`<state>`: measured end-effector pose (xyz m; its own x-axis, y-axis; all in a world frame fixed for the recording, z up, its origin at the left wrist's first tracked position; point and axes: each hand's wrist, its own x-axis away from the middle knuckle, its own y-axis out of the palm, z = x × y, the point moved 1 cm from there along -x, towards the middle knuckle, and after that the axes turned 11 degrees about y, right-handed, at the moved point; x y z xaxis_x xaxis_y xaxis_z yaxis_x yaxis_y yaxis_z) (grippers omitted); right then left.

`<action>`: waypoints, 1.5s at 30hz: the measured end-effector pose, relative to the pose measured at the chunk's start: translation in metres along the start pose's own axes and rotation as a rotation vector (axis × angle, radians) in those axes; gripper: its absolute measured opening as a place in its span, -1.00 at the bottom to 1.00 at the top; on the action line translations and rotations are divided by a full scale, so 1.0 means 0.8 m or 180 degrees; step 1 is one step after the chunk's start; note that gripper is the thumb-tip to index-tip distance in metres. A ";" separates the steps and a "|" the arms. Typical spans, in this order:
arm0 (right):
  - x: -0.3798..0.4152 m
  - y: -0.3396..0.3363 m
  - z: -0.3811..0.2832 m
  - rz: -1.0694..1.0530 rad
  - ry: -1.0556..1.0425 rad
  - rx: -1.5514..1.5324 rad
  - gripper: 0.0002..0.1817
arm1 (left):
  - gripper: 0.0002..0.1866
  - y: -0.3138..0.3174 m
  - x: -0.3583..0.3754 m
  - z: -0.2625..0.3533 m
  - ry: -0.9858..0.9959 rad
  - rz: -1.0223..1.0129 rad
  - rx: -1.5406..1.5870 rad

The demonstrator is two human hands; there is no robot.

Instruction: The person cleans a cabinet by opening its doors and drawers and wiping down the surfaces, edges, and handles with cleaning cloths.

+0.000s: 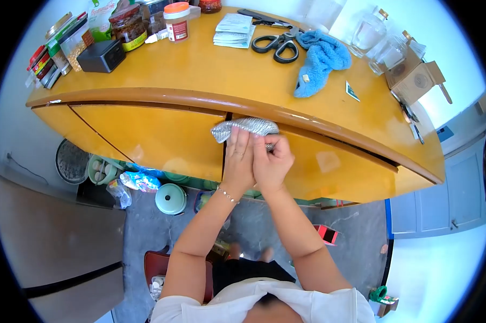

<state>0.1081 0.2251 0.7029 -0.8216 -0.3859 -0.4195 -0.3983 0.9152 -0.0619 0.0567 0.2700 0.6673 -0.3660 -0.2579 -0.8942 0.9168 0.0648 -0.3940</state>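
A silvery grey, ribbed cloth [253,126] lies bunched against the front of the yellow wooden cabinet [173,137], just under its rounded top edge. My left hand [239,156] presses on the cloth with its fingers extended and close together. Right beside it, touching it, my right hand [273,161] has its fingers curled on the cloth's lower right part. Both hands are over the dark gap between two cabinet fronts. The cloth hides part of that gap and some of my fingertips.
On the cabinet top are black scissors [278,46], a blue towel [322,58], folded papers [233,30], a black box [101,56], jars [128,28], glass bottles [368,33] and a cardboard box [412,78]. A green lidded pot [171,198] stands below.
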 end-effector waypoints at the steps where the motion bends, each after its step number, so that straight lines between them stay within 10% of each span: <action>1: -0.003 -0.001 -0.006 0.0007 -0.0070 0.0005 -0.82 | -0.51 0.005 0.000 -0.004 0.0070 0.0068 -0.0052; 8: 0.049 -0.016 0.112 -0.0261 0.0147 0.0727 -0.80 | -0.53 0.041 0.125 -0.012 -0.0276 -0.0767 0.0024; 17: -0.018 -0.051 -0.017 0.0437 -0.0306 0.0095 -0.83 | -0.58 -0.004 -0.058 0.041 0.0657 -0.0169 0.0104; 28: -0.007 -0.003 -0.021 -0.0296 -0.1193 0.1087 -0.69 | -0.54 0.001 -0.019 -0.004 -0.0040 0.0330 -0.0589; 38: 0.063 -0.065 0.164 -0.1170 -0.1717 0.2003 -0.59 | -0.41 0.077 0.189 0.019 -0.1144 -0.1373 0.0181; 45: 0.013 -0.037 0.036 -0.1001 -0.1509 0.1728 -0.61 | -0.41 0.029 0.060 0.012 -0.0616 -0.0102 0.0166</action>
<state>0.1229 0.1976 0.6740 -0.3931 -0.6574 -0.6429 -0.2280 0.7471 -0.6244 0.0619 0.2499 0.6173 -0.3624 -0.4397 -0.8218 0.9140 0.0048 -0.4056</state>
